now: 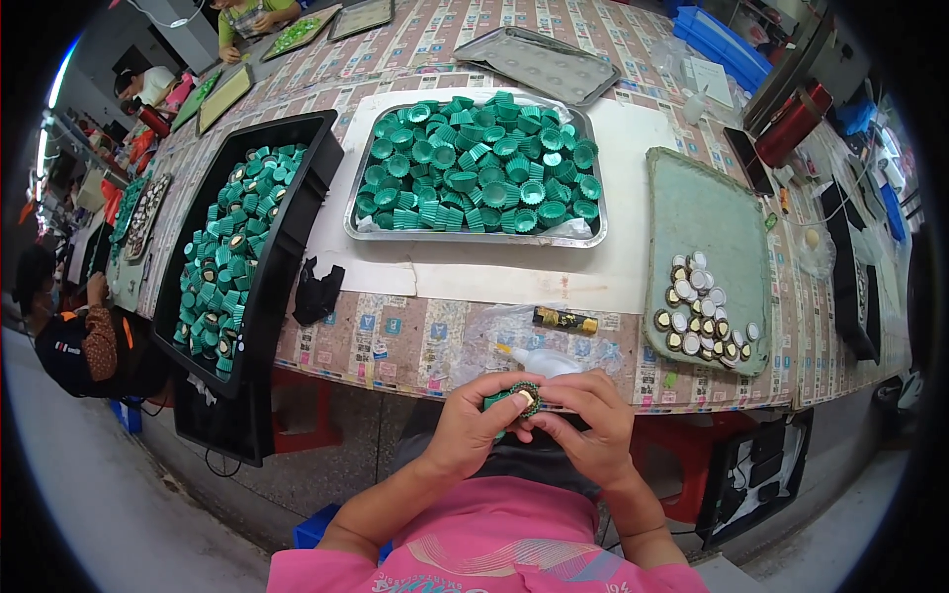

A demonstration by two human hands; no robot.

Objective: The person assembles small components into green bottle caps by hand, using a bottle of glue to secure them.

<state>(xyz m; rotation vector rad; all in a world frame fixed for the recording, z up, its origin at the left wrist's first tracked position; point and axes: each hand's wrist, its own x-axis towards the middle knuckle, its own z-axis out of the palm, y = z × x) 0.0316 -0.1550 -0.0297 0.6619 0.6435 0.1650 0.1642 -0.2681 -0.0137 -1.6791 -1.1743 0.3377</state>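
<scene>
Close to my body, just off the table's front edge, my left hand (469, 427) grips a small green pleated cup (526, 398) with a gold-coloured round piece in it. The left thumb presses on that piece, and more green shows behind the fingers. From the other side my right hand (595, 423) pinches the rim of the same cup. A white squeeze bottle (546, 363) with a yellow tip lies just beyond my fingers. Farther off, a metal tray (474, 237) is heaped with green pleated cups (474, 163).
On the left a black bin (265, 287) holds green cups, several with gold pieces. A pale green tray (707, 188) at right carries white-and-gold round pieces (700, 308). Nearby lie a dark gold-marked tube (565, 319) and black cloth (318, 293). Other people work at far left.
</scene>
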